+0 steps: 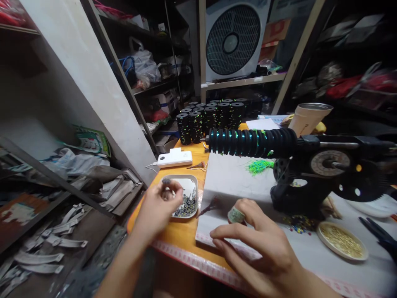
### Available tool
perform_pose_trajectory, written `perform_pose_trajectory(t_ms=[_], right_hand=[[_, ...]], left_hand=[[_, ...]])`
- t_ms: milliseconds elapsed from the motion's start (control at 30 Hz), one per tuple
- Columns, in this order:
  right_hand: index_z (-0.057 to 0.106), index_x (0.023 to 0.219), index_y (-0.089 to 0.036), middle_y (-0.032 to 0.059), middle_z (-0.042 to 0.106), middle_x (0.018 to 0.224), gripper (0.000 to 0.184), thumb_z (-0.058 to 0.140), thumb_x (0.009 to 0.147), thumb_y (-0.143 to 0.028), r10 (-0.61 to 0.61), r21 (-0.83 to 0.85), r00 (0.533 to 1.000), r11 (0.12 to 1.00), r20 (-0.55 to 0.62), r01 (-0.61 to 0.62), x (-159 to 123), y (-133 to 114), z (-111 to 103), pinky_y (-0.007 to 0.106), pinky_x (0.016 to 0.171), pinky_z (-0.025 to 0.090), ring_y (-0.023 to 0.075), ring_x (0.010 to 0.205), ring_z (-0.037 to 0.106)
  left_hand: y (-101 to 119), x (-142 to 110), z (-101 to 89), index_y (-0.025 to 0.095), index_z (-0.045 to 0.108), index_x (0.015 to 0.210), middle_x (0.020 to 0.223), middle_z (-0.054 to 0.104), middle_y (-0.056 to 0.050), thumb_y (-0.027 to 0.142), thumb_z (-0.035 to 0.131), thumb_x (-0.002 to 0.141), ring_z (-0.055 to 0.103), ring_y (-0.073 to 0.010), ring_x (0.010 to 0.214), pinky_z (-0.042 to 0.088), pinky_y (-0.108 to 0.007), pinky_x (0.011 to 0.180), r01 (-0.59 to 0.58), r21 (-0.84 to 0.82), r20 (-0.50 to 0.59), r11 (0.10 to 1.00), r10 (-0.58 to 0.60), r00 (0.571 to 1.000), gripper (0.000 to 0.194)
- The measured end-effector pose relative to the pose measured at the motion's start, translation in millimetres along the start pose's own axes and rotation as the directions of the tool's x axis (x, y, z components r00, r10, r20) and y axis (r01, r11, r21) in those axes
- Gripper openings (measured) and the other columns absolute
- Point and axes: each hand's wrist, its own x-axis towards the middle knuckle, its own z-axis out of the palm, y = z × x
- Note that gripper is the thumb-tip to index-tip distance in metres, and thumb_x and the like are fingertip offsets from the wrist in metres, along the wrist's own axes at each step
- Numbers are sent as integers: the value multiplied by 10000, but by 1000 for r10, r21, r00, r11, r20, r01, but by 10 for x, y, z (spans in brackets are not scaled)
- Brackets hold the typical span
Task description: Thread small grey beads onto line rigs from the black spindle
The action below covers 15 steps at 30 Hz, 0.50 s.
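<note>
Over the square white tray [194, 181] is my left hand [159, 207], its thumb and index finger curled together in a pinch. Whatever lies between those fingertips is too small to make out. Small dark and yellowish cylindrical pieces [187, 205] lie heaped in the tray. My right hand [260, 244] hovers over the front of the white work surface [214, 182], fingers spread and nothing visible in them. A greenish wrap [235, 215] covers one of its fingertips. Just left of it lies a small dark-bristled brush [212, 205].
A black machine [328, 161] carries a ridged black spool roll [252, 142] with green bits. Similar rolls [211, 118] stand behind. Green strands [260, 166], a dish of gold pieces [343, 242], dark-handled pliers [378, 234] and a white power bank [175, 158] lie around.
</note>
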Motion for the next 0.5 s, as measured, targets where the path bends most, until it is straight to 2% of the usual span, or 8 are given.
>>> perform_pose_trajectory(t_ms=[67, 100, 133, 200, 267, 333, 400, 500], right_hand=[[669, 780, -162, 33, 471, 672, 162, 556, 810, -49, 3, 19, 1000, 1000, 9, -3, 0, -23, 3, 290, 585, 408, 171, 668, 476], [653, 763, -155, 37, 484, 678, 161, 547, 798, -40, 4, 39, 1000, 999, 15, -5, 1, -35, 8, 303, 619, 437, 171, 682, 492], [636, 750, -151, 40, 500, 690, 157, 538, 788, -35, 9, 67, 1000, 998, 21, -10, 2, -48, 12, 323, 674, 467, 170, 698, 509], [601, 733, -154, 45, 528, 728, 146, 525, 771, -35, 43, 118, 999, 992, 31, -47, 3, -70, 16, 351, 779, 492, 166, 735, 543], [579, 743, -163, 45, 547, 766, 144, 509, 765, -40, 87, 164, 995, 982, 55, -95, 4, -87, 11, 315, 761, 507, 161, 761, 568], [565, 755, -173, 42, 555, 784, 152, 491, 769, -41, 122, 204, 988, 969, 89, -138, 5, -96, 0, 254, 662, 507, 155, 777, 584], [556, 756, -183, 35, 552, 775, 162, 478, 771, -41, 133, 232, 984, 960, 116, -157, 5, -99, -10, 223, 595, 497, 149, 760, 591], [519, 733, -201, 20, 537, 749, 180, 461, 747, -32, 133, 244, 989, 959, 71, -146, 7, -97, -14, 210, 559, 497, 136, 692, 581]], left_hand=[[122, -340, 135, 181, 598, 753, 644, 628, 0, 291, 538, 840, 558, -127, 534, 452, -233, 499, -8, -168, -5, 986, 7, 1000, 152], [167, -492, 210, 186, 587, 705, 700, 655, -20, 267, 592, 801, 573, -127, 571, 448, -223, 512, -34, -432, -29, 901, 24, 999, 125], [204, -623, 284, 196, 565, 653, 674, 644, -11, 266, 647, 759, 544, -111, 534, 415, -207, 474, -37, -630, -58, 775, 1, 998, 152], [267, -815, 410, 198, 561, 640, 646, 614, 9, 298, 733, 719, 444, -67, 434, 340, -183, 397, 56, -852, -5, 520, -115, 993, 214], [327, -921, 491, 196, 583, 661, 664, 609, 29, 335, 801, 684, 337, -20, 370, 260, -160, 351, 172, -935, 108, 309, -213, 971, 259], [384, -967, 530, 189, 601, 676, 695, 621, 41, 366, 851, 634, 260, 23, 343, 207, -139, 343, 254, -954, 208, 157, -259, 943, 308], [425, -985, 544, 173, 609, 672, 692, 614, 48, 388, 875, 595, 217, 54, 332, 176, -125, 351, 305, -949, 276, 73, -270, 922, 351], [438, -1001, 555, 169, 612, 659, 501, 457, 96, 403, 880, 584, 186, 49, 324, 151, -119, 362, 348, -937, 323, 41, -283, 903, 363]])
